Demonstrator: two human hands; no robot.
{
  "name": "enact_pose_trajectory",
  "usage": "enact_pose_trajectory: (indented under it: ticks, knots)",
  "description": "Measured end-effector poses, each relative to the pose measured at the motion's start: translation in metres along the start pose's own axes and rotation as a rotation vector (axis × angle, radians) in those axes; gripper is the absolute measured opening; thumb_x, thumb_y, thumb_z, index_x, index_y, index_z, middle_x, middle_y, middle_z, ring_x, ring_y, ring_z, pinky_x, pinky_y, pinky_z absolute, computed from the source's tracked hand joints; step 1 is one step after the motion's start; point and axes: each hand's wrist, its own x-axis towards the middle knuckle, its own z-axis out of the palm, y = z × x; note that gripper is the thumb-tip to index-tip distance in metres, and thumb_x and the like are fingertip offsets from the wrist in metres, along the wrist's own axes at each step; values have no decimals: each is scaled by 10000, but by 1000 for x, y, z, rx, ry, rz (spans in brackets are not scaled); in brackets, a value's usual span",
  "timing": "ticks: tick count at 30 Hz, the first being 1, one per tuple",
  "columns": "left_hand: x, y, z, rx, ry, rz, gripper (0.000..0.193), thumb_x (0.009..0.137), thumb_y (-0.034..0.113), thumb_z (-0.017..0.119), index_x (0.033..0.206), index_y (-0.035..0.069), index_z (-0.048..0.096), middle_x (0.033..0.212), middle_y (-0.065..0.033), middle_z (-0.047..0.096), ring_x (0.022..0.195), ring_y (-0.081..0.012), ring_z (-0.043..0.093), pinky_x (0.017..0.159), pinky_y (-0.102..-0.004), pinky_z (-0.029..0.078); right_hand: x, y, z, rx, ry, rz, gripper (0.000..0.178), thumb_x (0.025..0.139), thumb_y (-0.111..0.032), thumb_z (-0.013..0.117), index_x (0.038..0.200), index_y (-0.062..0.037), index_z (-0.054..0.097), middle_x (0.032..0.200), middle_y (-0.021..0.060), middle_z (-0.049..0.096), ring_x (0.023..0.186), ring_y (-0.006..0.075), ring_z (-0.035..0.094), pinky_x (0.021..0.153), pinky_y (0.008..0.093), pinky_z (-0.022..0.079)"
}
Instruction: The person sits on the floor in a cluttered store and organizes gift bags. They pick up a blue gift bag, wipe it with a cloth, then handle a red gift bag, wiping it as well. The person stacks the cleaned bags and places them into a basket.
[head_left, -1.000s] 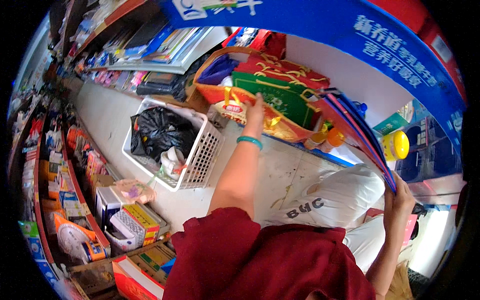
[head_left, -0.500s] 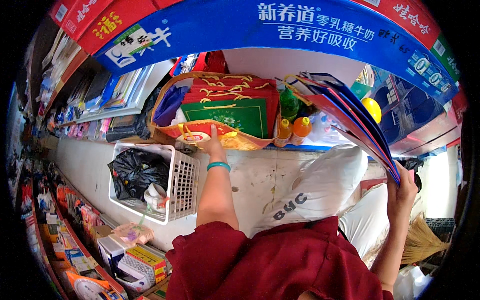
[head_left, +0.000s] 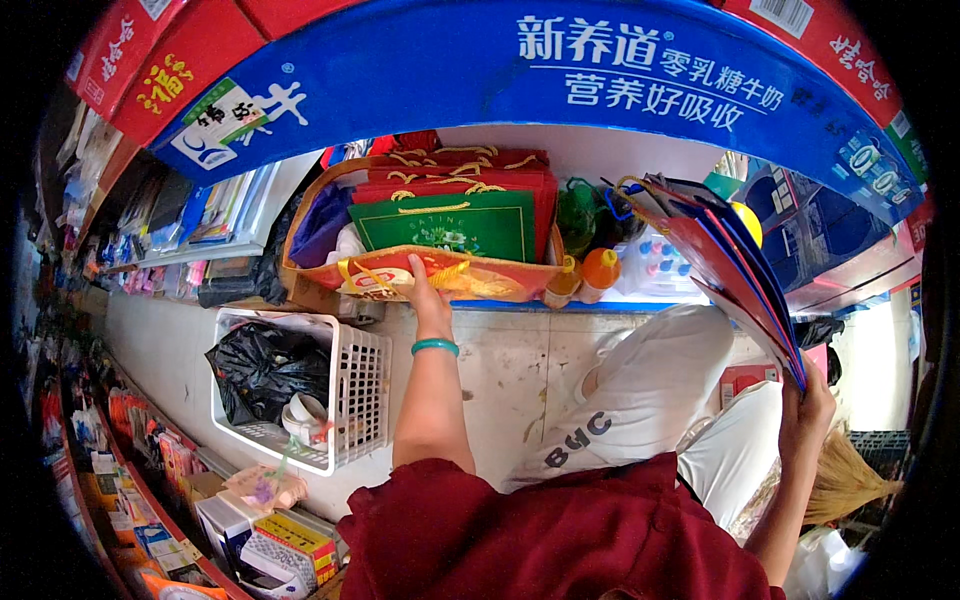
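Note:
My left hand (head_left: 430, 305) grips the front rim of a large orange-and-yellow carrier bag (head_left: 510, 283), thumb over the edge. Inside that bag stand a green paper gift bag (head_left: 395, 228) and several red gift bags (head_left: 546, 190) with gold cord handles. Some purple material (head_left: 325, 225) fills its left end. At the right, my right hand (head_left: 806, 408) is closed around the lower end of a fanned stack of flat gift bags (head_left: 728, 260) in red and dark blue. The stack leans up and to the left, its far end near the bottles.
Orange-drink bottles (head_left: 600, 272) and a green bottle (head_left: 578, 222) stand right of the carrier bag. A white plastic basket (head_left: 365, 395) with a black bag (head_left: 268, 360) sits on the floor. A blue carton (head_left: 450, 85) spans the top. A straw broom (head_left: 845, 480) lies lower right.
The whole view has shifted slightly, so the blue carton and the carrier bag sit lower. Both hands keep their holds; the stack in my right hand has dropped slightly in the picture.

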Motion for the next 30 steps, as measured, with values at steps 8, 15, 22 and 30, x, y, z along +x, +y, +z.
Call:
enact_pose_trajectory:
  ticks: [8,15,22,30]
  knots:
    - [29,4,6,81,-53,-211,993,767,615,602,1448,234,-13,1478,-86,185,1315,-319,274,928,-680,282,5,-12,3,-68,-10,-39,235,817,3,551,1046,-16,600,966,172,632,889,330,618,774,355,474]
    - [-6,0,-14,-11,5,-45,959,814,556,585,1447,270,-77,1479,-79,192,1306,-319,291,915,-681,305,2,-14,-3,-73,10,-82,230,815,-4,554,1038,-22,609,957,174,635,861,325,623,760,354,479]
    - [-62,15,7,-9,48,265,799,906,467,496,1461,143,21,1473,-91,206,1295,-259,316,1056,-403,297,-4,-9,-8,-63,35,-38,238,809,0,570,1041,-25,617,944,174,642,871,314,628,768,350,482]
    - [-72,18,-10,166,207,408,669,955,428,401,1449,68,131,1471,-116,218,1303,-248,302,1063,-365,265,-9,-4,-7,-37,32,-51,246,824,-1,572,1069,-12,601,946,169,638,849,277,628,759,326,479]
